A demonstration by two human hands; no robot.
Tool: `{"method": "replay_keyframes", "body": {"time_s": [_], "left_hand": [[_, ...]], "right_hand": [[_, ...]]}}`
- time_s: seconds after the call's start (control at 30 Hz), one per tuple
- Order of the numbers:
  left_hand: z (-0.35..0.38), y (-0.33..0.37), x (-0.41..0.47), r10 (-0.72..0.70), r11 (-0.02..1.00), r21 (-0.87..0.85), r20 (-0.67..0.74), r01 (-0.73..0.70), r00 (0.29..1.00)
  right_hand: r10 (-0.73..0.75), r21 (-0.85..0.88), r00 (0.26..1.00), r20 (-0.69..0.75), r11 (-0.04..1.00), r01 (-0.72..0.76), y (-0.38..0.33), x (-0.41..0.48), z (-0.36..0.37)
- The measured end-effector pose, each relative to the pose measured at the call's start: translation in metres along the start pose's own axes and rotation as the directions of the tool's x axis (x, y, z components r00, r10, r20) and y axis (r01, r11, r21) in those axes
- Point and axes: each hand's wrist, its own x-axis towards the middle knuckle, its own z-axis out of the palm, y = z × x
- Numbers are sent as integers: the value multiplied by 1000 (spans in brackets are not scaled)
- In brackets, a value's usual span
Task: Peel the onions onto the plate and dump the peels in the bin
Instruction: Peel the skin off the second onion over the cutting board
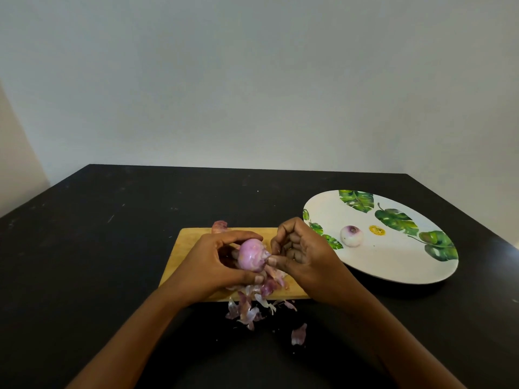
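The left hand (222, 262) cups a pink onion (252, 258) above the wooden cutting board (191, 248), fingers curled round it; the right hand (303, 254) pinches a bit of skin at the onion's right end; loose peels (252, 304) lie across the board's near edge and the black table (112, 234); a peeled onion (351, 235) (pale, purple-topped) sits on the leaf-patterned plate (393, 270) to the right.

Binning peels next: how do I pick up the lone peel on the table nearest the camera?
Pinch the lone peel across its narrow width, straight down from above, with the right hand, the nearer one. It looks thin and curled on the table, so only its long edges offer purchase.
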Motion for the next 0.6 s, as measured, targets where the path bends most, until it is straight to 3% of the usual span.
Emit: {"method": "replay_keyframes", "body": {"time_s": [0.17,0.3,0.43,0.6], "left_hand": [[2,-1,1,5,1000,-22,-14,-5,1000],[9,-2,0,-23,997,-72,-111,15,994],[21,2,0,-102,990,-114,-179,82,979],[32,7,-1,-201,976,-138,-298,166,933]], "right_hand": [[-63,-9,998,-17,998,63,2,-1,2],[-123,-18,984,-125,992,122,2,-1,8],[-255,-218,941,-223,954,207,4,-1,11],[-427,-489,874,-232,828,275,7,-1,20]]}}
